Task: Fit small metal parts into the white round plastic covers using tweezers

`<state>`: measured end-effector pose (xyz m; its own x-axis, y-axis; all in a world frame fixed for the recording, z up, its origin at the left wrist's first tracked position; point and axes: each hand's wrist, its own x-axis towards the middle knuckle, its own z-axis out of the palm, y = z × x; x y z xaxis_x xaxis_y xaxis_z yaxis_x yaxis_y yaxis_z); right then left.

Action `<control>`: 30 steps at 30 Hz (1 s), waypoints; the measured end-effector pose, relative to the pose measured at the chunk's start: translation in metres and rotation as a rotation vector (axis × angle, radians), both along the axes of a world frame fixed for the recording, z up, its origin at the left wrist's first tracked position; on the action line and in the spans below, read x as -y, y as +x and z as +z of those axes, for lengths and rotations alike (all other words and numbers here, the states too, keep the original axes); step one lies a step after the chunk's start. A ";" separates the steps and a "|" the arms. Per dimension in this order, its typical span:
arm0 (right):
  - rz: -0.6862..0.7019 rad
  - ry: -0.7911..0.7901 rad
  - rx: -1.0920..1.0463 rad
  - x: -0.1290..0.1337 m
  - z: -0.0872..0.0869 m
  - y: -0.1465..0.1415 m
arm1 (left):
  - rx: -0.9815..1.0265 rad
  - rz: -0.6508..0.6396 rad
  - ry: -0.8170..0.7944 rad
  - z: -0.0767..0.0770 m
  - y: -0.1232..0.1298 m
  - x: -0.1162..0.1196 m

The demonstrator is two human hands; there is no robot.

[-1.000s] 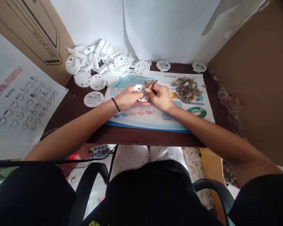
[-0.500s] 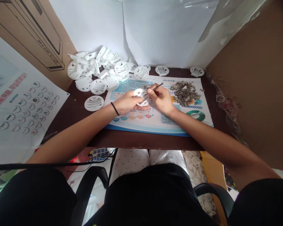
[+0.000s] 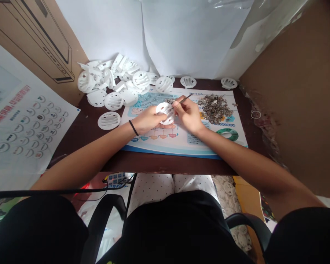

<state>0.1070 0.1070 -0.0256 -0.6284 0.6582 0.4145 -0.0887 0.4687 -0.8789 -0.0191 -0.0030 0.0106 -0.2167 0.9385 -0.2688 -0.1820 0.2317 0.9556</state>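
Observation:
My left hand point(image 3: 147, 120) is closed on the edge of a round white plastic part point(image 3: 168, 109) with slots, its thumb on the upper face and its fingers beneath. In my right hand point(image 3: 189, 115) is a thin dark stick-like tool point(image 3: 186, 99), pinched between thumb and fingers; its upper end sticks out to the right. The tool's lower end meets the right side of the white part, but my fingers partly hide it. To the right lies a heap of small metal pieces point(image 3: 216, 109). A smaller cluster of metal pieces point(image 3: 169, 101) sits just behind the held part.
A printed sheet point(image 3: 165, 148) covers the middle of the dark table point(image 3: 143, 163). Many white parts pile up point(image 3: 115, 79) at the back left, and single ones point(image 3: 188, 82) stand along the back. Cardboard walls point(image 3: 297, 110) enclose the sides. Another printed sheet point(image 3: 24, 110) leans at left.
The tool's outer end has tilted slightly upward. Both hands keep nearly the same place and grip, and the whole view has shifted a little to the left.

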 end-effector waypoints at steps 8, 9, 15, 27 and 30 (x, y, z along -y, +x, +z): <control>-0.102 -0.012 -0.109 -0.004 0.007 0.003 | -0.040 0.118 0.171 -0.002 -0.006 0.001; -0.086 -0.005 -0.103 -0.004 0.006 0.003 | -0.050 0.133 0.201 -0.003 -0.007 0.000; -0.025 0.251 -0.044 -0.002 0.012 0.010 | -0.051 0.190 0.285 -0.013 -0.010 -0.004; -0.172 0.943 -0.206 -0.008 0.008 0.013 | 0.559 0.198 0.348 0.012 -0.003 -0.001; -0.100 0.973 -0.149 -0.008 0.006 0.012 | 0.693 0.211 0.246 0.012 0.000 -0.003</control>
